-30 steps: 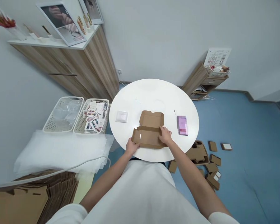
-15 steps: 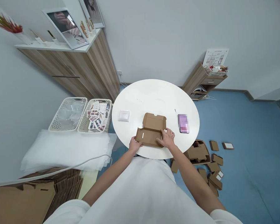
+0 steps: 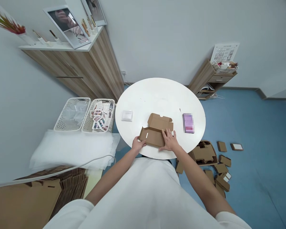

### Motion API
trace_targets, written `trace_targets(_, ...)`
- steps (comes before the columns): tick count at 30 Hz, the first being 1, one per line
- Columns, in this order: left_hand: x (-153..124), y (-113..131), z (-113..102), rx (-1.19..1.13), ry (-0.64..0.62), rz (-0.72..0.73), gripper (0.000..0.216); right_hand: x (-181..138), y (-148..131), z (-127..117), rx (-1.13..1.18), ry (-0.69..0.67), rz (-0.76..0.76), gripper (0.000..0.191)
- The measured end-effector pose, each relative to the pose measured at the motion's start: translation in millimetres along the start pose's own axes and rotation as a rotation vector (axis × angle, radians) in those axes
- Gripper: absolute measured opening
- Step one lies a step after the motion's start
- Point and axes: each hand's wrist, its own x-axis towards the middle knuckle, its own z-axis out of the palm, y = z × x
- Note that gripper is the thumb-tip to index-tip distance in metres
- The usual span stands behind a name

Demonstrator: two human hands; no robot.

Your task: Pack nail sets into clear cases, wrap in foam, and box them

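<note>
A brown cardboard mailer box (image 3: 157, 130) lies part-folded near the front of the round white table (image 3: 157, 95), its lid flap standing open toward the back. My left hand (image 3: 137, 145) grips the box's near-left corner with curled fingers. My right hand (image 3: 169, 141) presses flat on the right part of the box, fingers spread. A small white packet (image 3: 127, 115) lies on the table to the left of the box. A pink blurred item (image 3: 188, 122) lies to its right.
Two white baskets (image 3: 72, 114) stand left of the table, one holding printed cards (image 3: 100, 115). White foam sheets (image 3: 71, 149) and flat cardboard blanks (image 3: 26, 197) lie at my left. Folded brown boxes (image 3: 212, 162) are scattered on the blue floor at right. Wooden cabinets line the wall.
The box's near side has been folded in, so it looks narrower. My right hand moved from its right edge to lie flat on top. The view shifted slightly.
</note>
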Motion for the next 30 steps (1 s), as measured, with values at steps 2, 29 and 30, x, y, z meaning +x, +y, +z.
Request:
trace_targets(2, -2, 2, -2, -0.005, -0.015, -0.012, 0.066, 0, -1, 3, -0.013, -0.01, 0.006, 0.121)
trace_targets(29, -3, 25, -18, 0.664, -0.145, 0.385, 0.025, 0, -10, 5, 0.017, 0.061, 0.031, 0.103)
trace_targets(30, -3, 26, -18, 0.638, -0.177, 0.372, 0.03, 0, -10, 5, 0.017, 0.057, 0.034, 0.104)
